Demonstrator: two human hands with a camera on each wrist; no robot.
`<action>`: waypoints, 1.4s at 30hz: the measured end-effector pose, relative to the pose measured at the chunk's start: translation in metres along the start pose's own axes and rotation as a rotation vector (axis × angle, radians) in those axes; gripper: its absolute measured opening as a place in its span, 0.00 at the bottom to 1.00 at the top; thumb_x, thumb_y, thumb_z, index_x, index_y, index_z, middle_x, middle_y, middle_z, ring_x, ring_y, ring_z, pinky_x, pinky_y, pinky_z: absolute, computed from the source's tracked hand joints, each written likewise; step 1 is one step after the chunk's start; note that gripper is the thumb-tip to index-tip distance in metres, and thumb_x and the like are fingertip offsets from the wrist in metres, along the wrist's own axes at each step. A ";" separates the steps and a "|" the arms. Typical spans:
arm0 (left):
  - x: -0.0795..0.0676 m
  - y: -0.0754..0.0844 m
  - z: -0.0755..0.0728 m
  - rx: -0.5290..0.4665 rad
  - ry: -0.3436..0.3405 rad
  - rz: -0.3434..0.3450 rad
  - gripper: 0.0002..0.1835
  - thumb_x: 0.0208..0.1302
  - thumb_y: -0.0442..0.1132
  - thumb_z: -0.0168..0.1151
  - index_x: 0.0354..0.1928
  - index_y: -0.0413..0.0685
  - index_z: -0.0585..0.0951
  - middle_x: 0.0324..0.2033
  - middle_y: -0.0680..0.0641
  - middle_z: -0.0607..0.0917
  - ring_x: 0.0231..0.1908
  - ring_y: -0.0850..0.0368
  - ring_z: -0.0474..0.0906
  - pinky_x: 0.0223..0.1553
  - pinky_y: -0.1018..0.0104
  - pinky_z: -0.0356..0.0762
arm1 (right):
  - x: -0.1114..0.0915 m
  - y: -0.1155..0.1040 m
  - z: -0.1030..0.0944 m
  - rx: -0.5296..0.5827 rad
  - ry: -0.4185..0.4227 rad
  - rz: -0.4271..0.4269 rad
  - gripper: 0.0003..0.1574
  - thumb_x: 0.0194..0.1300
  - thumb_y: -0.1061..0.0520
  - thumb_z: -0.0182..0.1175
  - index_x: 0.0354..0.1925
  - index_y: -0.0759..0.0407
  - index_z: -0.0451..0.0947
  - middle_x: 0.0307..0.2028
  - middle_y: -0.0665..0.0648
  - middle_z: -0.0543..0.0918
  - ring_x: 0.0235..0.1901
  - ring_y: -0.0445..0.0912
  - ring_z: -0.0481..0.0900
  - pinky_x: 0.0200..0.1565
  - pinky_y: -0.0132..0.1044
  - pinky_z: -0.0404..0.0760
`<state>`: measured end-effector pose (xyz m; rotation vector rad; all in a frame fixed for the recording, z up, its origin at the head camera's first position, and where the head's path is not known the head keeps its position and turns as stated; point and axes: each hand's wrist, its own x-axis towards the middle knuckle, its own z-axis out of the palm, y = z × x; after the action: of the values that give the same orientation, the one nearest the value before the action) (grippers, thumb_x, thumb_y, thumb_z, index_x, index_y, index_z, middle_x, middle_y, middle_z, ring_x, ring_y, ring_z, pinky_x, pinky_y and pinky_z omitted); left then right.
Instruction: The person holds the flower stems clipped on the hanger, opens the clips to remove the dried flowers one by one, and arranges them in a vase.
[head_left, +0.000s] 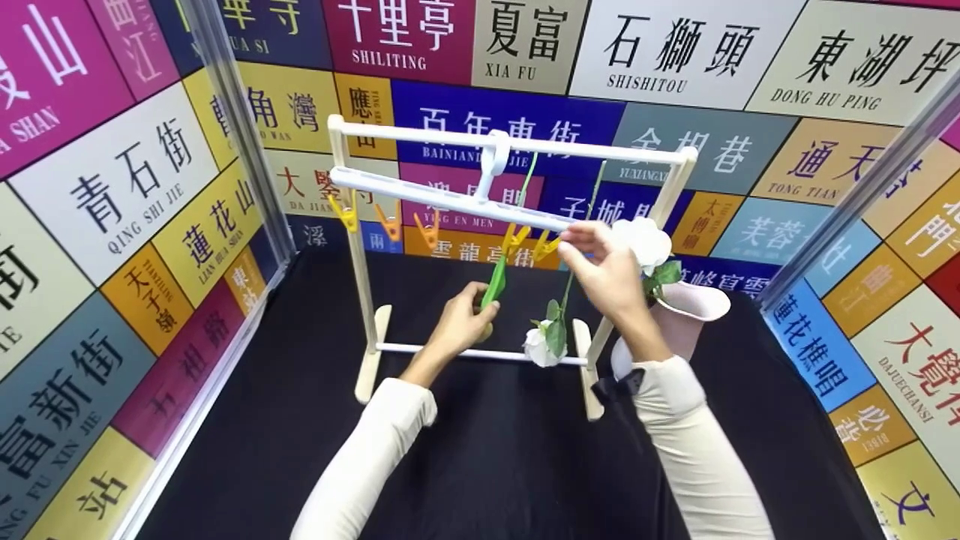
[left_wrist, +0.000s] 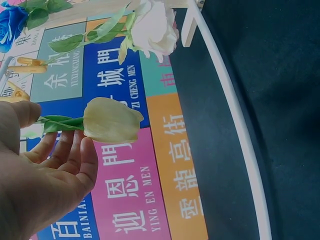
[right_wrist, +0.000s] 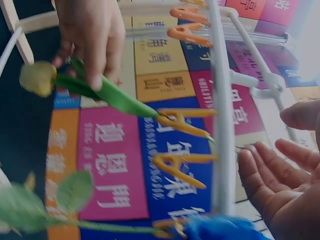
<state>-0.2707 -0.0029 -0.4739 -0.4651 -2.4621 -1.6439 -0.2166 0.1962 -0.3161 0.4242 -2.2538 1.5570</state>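
My left hand [head_left: 461, 321] pinches an upside-down tulip by its green leaves and stem, just above the pale yellow bloom [left_wrist: 112, 120]. The tulip [head_left: 496, 281] runs up to a yellow clothespin [right_wrist: 185, 121] on a white clip hanger [head_left: 450, 196]. That hanger hooks over the top bar of a wooden rack and tilts down to the right. At its right end is my right hand [head_left: 606, 271], fingers loosely bent and spread, fingertips close to the hanger bar. Beside the tulip a white rose [head_left: 546, 343] hangs head down from another clothespin.
A blue rose [right_wrist: 220, 227] is near the hanger's right end. Behind my right forearm stands a pale pink vase [head_left: 694, 307] near another white flower [head_left: 641, 241]. Orange clothespins [head_left: 427, 229] hang on the left half. The rack's lower rod [head_left: 480, 352] crosses above the black cloth.
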 end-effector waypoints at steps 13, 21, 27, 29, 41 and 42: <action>0.001 -0.002 -0.004 0.015 -0.002 0.006 0.16 0.67 0.39 0.61 0.54 0.42 0.78 0.39 0.43 0.85 0.35 0.54 0.81 0.41 0.62 0.78 | 0.019 0.050 0.054 0.008 0.043 0.145 0.24 0.63 0.57 0.67 0.53 0.70 0.78 0.47 0.66 0.86 0.46 0.55 0.86 0.47 0.34 0.82; 0.002 -0.001 -0.008 0.034 0.010 0.015 0.15 0.66 0.38 0.62 0.53 0.42 0.79 0.38 0.42 0.85 0.37 0.53 0.81 0.45 0.59 0.77 | 0.023 0.054 0.071 0.013 0.116 0.217 0.29 0.62 0.55 0.67 0.58 0.69 0.76 0.50 0.66 0.85 0.52 0.53 0.84 0.54 0.40 0.80; 0.001 -0.001 -0.008 0.064 0.004 0.022 0.15 0.65 0.38 0.62 0.53 0.43 0.79 0.37 0.44 0.85 0.36 0.55 0.81 0.45 0.60 0.77 | 0.028 0.058 0.085 0.071 0.212 0.250 0.30 0.60 0.56 0.68 0.57 0.70 0.76 0.50 0.70 0.84 0.51 0.56 0.84 0.53 0.41 0.81; 0.001 -0.001 -0.008 0.074 0.005 0.031 0.15 0.65 0.38 0.62 0.52 0.43 0.80 0.36 0.45 0.85 0.36 0.55 0.81 0.45 0.59 0.77 | 0.030 0.059 0.089 0.073 0.251 0.262 0.30 0.59 0.55 0.69 0.56 0.69 0.77 0.49 0.70 0.84 0.50 0.56 0.85 0.52 0.41 0.81; 0.003 -0.002 -0.012 0.115 -0.006 0.048 0.16 0.64 0.38 0.63 0.53 0.43 0.80 0.33 0.44 0.85 0.36 0.50 0.80 0.45 0.56 0.77 | 0.040 0.067 0.101 0.048 0.452 0.262 0.25 0.52 0.50 0.76 0.44 0.64 0.84 0.40 0.65 0.88 0.42 0.51 0.87 0.46 0.40 0.82; 0.004 -0.002 -0.013 0.120 -0.005 0.050 0.16 0.64 0.38 0.63 0.53 0.42 0.80 0.33 0.44 0.85 0.36 0.51 0.80 0.45 0.56 0.77 | 0.040 0.068 0.102 0.037 0.465 0.261 0.25 0.52 0.49 0.76 0.43 0.64 0.85 0.39 0.64 0.88 0.42 0.51 0.87 0.46 0.40 0.82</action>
<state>-0.2754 -0.0151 -0.4696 -0.5101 -2.5138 -1.4680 -0.2953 0.1225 -0.3864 -0.2169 -1.9716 1.6179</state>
